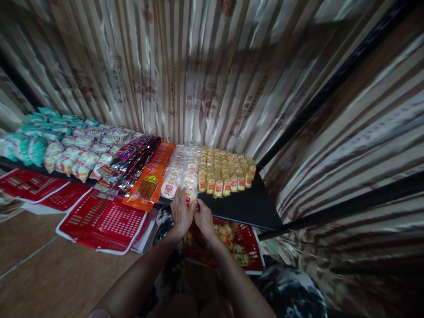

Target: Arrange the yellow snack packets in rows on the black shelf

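Both my hands meet at the front edge of the black shelf [245, 210]. My left hand [181, 210] has its fingers closed over a clear-wrapped round white cracker packet [188, 195] with a red label. At the packet's near right edge, my right hand [203, 215] pinches with bent fingers; the exact contact is partly hidden. Behind and left of my hands lie rows of similar white packets [169, 189]. To the right stand rows of small yellow-wrapped snacks [217, 187] with red labels.
Left along the shelf lie a flat orange snack bag [145, 187], dark shiny packets [132, 157], white snack bags [84, 163] and teal bags [36, 150]. Below are a red basket [255, 251] holding yellow packets and another red basket [106, 225]. A striped curtain [198, 66] hangs behind.
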A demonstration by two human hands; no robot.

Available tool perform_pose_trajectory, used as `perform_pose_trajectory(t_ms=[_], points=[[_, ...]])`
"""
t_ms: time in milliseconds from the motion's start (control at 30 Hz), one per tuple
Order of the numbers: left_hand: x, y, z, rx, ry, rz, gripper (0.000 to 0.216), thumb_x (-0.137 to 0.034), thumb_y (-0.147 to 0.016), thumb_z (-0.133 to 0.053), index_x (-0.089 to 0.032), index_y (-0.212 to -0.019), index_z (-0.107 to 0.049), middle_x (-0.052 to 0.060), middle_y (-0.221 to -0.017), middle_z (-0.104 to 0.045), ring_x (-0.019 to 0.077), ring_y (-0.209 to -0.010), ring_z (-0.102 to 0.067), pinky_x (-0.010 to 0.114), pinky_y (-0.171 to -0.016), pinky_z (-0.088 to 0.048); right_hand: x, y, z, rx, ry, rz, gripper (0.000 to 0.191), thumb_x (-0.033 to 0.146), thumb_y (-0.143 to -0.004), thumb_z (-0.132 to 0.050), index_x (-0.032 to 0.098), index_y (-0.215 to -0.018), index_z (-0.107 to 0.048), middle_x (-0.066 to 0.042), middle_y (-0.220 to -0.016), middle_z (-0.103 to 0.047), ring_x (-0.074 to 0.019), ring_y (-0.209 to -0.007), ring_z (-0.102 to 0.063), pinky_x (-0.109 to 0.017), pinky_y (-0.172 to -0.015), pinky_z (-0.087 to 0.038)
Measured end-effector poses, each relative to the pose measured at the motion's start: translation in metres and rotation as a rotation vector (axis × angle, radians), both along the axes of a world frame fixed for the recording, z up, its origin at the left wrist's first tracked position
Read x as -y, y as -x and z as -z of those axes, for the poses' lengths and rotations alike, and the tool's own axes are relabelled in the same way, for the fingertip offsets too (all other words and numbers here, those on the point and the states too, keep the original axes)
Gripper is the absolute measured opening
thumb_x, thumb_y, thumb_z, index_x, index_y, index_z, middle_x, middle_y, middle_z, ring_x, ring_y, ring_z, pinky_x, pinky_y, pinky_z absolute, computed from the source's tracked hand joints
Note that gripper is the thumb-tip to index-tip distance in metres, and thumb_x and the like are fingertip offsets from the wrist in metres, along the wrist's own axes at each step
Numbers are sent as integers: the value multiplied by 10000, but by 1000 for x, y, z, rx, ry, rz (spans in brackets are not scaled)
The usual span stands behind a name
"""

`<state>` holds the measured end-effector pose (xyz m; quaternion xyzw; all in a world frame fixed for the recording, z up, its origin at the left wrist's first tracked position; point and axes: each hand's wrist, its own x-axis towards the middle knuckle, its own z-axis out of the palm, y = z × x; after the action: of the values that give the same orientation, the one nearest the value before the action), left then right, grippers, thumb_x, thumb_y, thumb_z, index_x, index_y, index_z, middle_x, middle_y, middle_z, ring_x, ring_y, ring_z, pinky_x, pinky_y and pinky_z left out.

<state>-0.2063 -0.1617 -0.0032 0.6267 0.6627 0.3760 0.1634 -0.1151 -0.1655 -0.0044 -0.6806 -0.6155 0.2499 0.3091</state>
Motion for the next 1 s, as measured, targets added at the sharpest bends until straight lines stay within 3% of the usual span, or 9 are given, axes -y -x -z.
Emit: perform_pose_trajectory(t_ms=[300,600,867,1000], points=[[-9,12,16,-12,-156,98,479,-141,-808,-454,-140,-1284,-403,140,-1307,-435,241,-1240,-381,408,-1022,-356,-16,-5,-12,192,98,19,140,252,-796,-551,191,-893,-632,-27,-794,-656,-133,-693,-586,-202,-610,-366],[-19,11,8,-263,-254,66,415,-152,-826,-454,-146,-1241,-454,141,-1186,-510,250,-1107,-458,423,-947,-405,-27,-4,-1,164,-17,52,119,200,-806,-514,158,-855,-614,-33,-764,-627,-125,-651,-563,-203,-603,-374],[-33,5,9,-258,-274,41,421,-157,-834,-444,-110,-1252,-429,140,-1173,-513,248,-1089,-452,403,-954,-399,-41,-5,9,126,-111,66,102,189,-790,-492,165,-813,-588,-36,-755,-618,-134,-622,-556,-224,-598,-402],[-34,2,15,-262,-265,17,439,-160,-831,-451,-115,-1267,-414,151,-1240,-469,266,-1130,-426,414,-957,-398,-41,-5,23,27,-215,113,164,189,-775,-484,160,-921,-553,-57,-830,-617,-155,-690,-572,-260,-661,-449]])
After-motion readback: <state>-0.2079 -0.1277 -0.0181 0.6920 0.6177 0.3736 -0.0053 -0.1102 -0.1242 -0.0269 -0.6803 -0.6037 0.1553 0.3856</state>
